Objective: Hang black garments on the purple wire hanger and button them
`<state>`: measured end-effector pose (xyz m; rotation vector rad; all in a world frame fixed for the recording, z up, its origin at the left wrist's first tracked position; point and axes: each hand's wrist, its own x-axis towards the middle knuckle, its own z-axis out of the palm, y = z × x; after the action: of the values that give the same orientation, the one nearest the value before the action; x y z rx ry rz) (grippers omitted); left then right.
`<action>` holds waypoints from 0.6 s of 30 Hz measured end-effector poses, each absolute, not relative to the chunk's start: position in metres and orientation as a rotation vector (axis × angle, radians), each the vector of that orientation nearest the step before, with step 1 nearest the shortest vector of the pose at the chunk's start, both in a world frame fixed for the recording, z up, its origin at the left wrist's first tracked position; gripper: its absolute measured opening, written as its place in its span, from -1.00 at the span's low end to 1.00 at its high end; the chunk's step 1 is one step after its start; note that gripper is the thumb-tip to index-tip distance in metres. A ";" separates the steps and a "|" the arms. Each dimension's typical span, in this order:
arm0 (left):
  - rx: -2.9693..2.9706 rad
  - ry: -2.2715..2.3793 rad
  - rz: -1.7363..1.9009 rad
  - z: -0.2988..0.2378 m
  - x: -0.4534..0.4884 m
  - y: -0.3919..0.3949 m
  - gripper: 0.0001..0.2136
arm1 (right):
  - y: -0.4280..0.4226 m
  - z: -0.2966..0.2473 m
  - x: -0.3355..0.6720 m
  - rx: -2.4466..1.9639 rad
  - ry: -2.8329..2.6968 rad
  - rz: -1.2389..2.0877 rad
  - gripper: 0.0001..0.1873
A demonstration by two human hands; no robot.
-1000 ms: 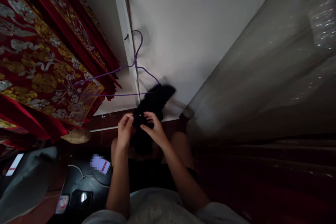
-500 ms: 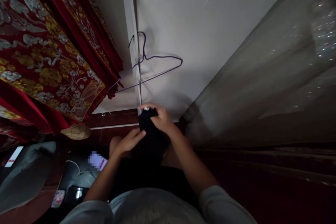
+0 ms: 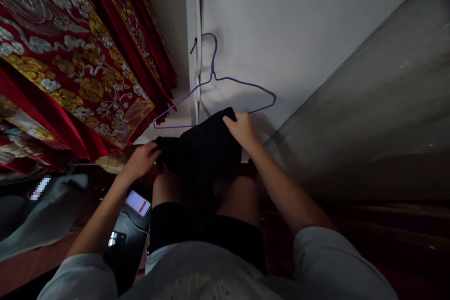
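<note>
While held spread before the knees [image 3: 242,192], black cloth [image 3: 211,145], pinched at one end by left hand [image 3: 139,161], at the other between thumb and fingers of right hand [image 3: 243,130], in front of a purple hanger [image 3: 213,74], near red patterned fabric [image 3: 101,72], lit phone [image 3: 138,203] lower left.

No text legible; marks on lit phone screen [image 3: 138,203] too small to read.

Two hands [image 3: 243,130], one held garment [image 3: 211,143], one hanger [image 3: 213,74], two lit phones [image 3: 138,203].
</note>
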<state>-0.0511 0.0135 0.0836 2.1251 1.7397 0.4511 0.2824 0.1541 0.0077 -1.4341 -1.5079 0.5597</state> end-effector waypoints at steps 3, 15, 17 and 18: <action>2.164 1.741 0.598 0.105 -0.043 0.038 -0.84 | 0.140 0.027 0.304 -1.467 -1.477 0.523 -0.60; 2.519 1.341 1.067 0.137 0.023 0.118 -0.62 | 0.110 0.034 0.324 -1.115 -1.433 0.491 -0.69; 2.543 1.434 1.075 0.136 0.019 0.121 -0.67 | 0.114 0.042 0.346 -1.105 -1.276 0.395 -0.54; 2.566 1.466 1.077 0.136 0.017 0.121 -0.68 | 0.117 0.047 0.358 -1.116 -1.234 0.400 -0.56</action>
<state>0.0167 0.1212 0.1360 2.5664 1.4656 1.0768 0.3576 0.1173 0.0472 -1.1162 -1.2342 0.4002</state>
